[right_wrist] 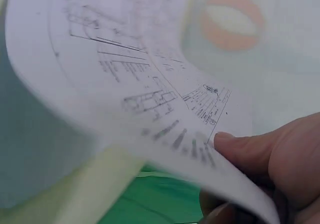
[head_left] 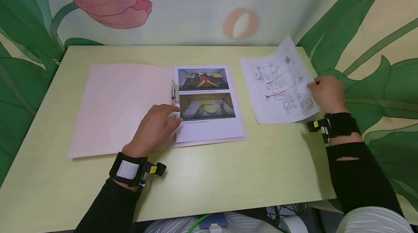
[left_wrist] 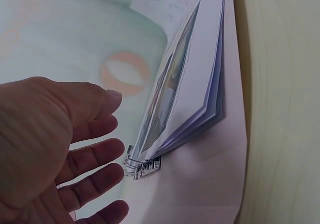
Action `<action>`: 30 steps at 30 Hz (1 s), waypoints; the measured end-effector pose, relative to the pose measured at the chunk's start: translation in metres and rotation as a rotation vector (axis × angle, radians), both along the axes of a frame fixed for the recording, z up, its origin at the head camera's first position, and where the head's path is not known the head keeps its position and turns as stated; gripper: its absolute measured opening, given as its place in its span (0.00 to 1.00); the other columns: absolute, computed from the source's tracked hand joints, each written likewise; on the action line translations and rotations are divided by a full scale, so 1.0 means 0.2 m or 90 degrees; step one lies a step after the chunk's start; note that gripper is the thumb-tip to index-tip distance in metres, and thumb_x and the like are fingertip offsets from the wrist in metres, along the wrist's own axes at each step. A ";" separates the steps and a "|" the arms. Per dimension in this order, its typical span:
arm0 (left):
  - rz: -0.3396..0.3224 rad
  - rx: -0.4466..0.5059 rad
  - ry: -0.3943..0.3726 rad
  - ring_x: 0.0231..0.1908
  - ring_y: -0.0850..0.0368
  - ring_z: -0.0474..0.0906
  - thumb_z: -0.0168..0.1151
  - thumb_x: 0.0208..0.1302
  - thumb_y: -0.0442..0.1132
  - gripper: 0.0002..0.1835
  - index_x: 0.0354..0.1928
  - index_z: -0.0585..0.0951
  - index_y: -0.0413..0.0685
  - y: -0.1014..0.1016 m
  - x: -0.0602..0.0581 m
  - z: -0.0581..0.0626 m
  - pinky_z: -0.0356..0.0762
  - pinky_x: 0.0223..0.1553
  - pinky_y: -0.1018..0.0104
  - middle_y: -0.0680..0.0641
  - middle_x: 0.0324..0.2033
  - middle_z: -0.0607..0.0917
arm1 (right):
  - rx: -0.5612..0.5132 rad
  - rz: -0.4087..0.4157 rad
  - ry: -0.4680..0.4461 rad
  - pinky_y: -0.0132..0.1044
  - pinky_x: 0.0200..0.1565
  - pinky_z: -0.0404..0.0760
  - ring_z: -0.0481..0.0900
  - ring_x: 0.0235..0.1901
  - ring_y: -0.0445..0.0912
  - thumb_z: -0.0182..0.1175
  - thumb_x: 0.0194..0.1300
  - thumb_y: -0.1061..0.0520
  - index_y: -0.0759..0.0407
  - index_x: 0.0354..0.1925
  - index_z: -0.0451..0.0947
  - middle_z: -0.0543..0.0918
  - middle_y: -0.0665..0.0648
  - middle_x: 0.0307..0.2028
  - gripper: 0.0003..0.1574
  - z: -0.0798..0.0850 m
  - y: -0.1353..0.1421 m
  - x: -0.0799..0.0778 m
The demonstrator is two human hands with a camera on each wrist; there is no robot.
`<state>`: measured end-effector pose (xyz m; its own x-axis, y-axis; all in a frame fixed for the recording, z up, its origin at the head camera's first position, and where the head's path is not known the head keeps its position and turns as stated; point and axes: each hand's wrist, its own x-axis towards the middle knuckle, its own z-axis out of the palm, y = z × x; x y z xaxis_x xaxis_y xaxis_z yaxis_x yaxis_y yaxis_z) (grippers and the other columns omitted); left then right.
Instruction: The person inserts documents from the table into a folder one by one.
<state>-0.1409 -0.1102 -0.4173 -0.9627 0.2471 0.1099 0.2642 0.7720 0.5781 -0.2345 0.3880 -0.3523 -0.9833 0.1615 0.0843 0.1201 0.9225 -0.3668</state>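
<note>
A pale pink folder (head_left: 114, 109) lies spread on the table in the head view. On its right half, a metal binder clip (head_left: 173, 93) holds a stack of printed pages (head_left: 209, 131), the top one showing two photos. My left hand (head_left: 153, 127) is over the folder beside the clip, with loosely bent fingers and nothing held, as the left wrist view also shows. To the right, my right hand (head_left: 330, 93) pinches the edge of a sheet of line drawings (head_left: 261, 106) with red marks. In the right wrist view this paper (right_wrist: 100, 93) curves up from thumb and fingers.
The pale wooden table (head_left: 235, 175) meets a flower-patterned backdrop (head_left: 196, 8) at its back and right. Below the front edge are white coiled material (head_left: 375, 222), a green cable (head_left: 197, 222) and dark wires.
</note>
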 end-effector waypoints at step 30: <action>-0.007 -0.109 -0.087 0.72 0.43 0.49 0.68 0.56 0.55 0.38 0.65 0.71 0.46 -0.17 0.07 -0.10 0.34 0.70 0.33 0.39 0.69 0.66 | -0.447 0.015 -0.089 0.34 0.26 0.81 0.83 0.29 0.48 0.58 0.68 0.52 0.67 0.48 0.79 0.84 0.64 0.37 0.19 -0.33 -0.85 0.22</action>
<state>-0.1278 -0.1448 -0.4365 -0.9630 0.2615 -0.0656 0.2015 0.8597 0.4694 -0.1901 0.2182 -0.4182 -0.9812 0.1097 -0.1589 0.1922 0.4767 -0.8578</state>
